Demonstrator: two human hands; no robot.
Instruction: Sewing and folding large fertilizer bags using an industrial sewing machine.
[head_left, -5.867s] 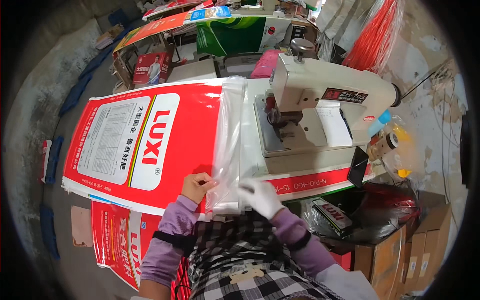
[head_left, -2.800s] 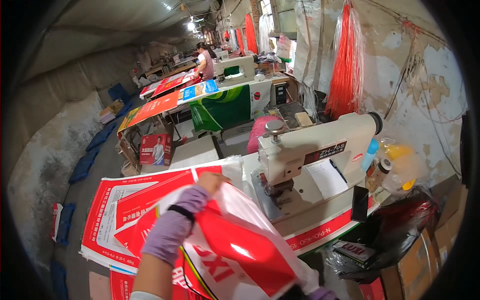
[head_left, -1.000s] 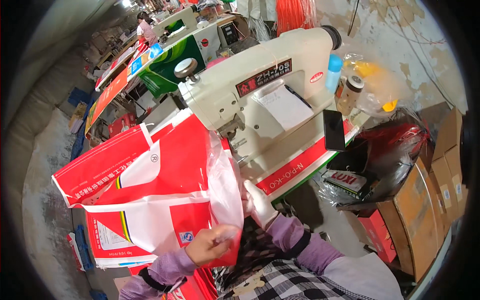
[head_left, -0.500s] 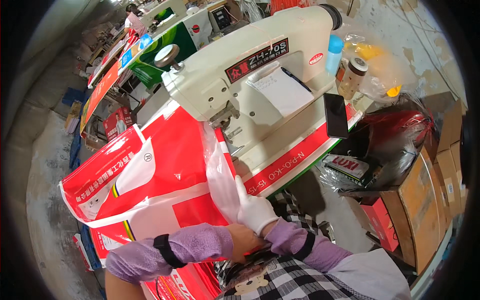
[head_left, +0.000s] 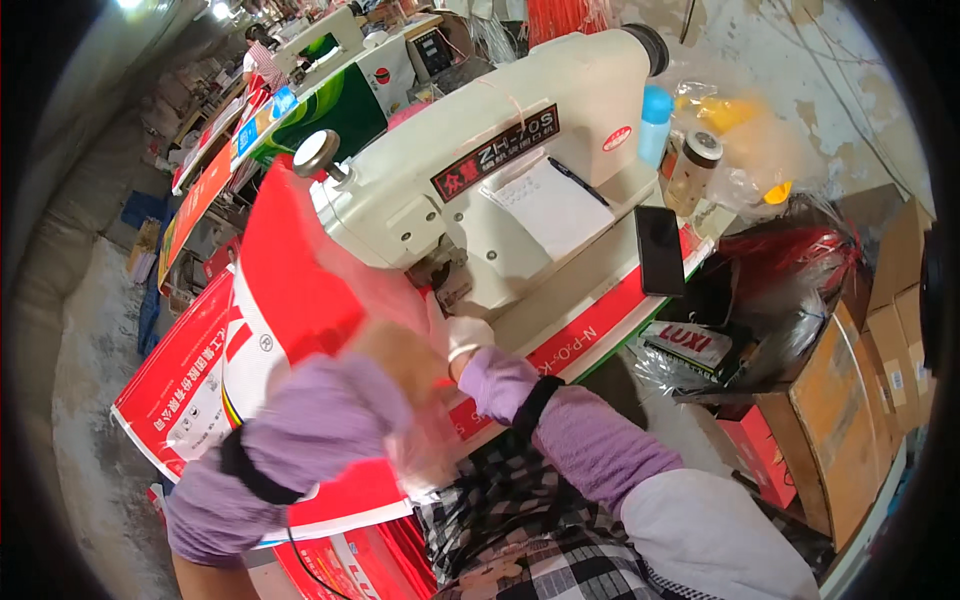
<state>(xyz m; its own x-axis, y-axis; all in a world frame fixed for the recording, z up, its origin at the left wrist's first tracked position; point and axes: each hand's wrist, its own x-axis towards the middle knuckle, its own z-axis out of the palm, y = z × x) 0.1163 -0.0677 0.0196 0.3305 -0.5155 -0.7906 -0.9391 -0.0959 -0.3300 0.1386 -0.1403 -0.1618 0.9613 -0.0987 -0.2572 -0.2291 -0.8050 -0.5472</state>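
Observation:
A large red-and-white printed plastic sack [head_left: 330, 270] lies across the table to the left, its edge reaching under the head of a cream industrial sewing machine [head_left: 400, 220]. Beside the needle area, my right hand [head_left: 468, 335] in a white glove is closed on the sack's edge. My bare left hand [head_left: 395, 355] is over the sack, just left of the right one; motion smears its fingers. A pale, blurred strip of film [head_left: 425, 450] hangs below it. Purple sleeves with black bands cover both forearms.
On the machine bed are a notepad with a pen [head_left: 545, 205] and a black phone [head_left: 660, 250]. A blue bottle [head_left: 655, 125] and a tumbler [head_left: 693, 170] stand behind. Cardboard boxes [head_left: 820, 430] sit at right. Another person [head_left: 262, 62] is far back at left.
Both hands have moved forward, the right one up to the needle area and the left one over the sack. The sack's far part has risen beside the machine head.

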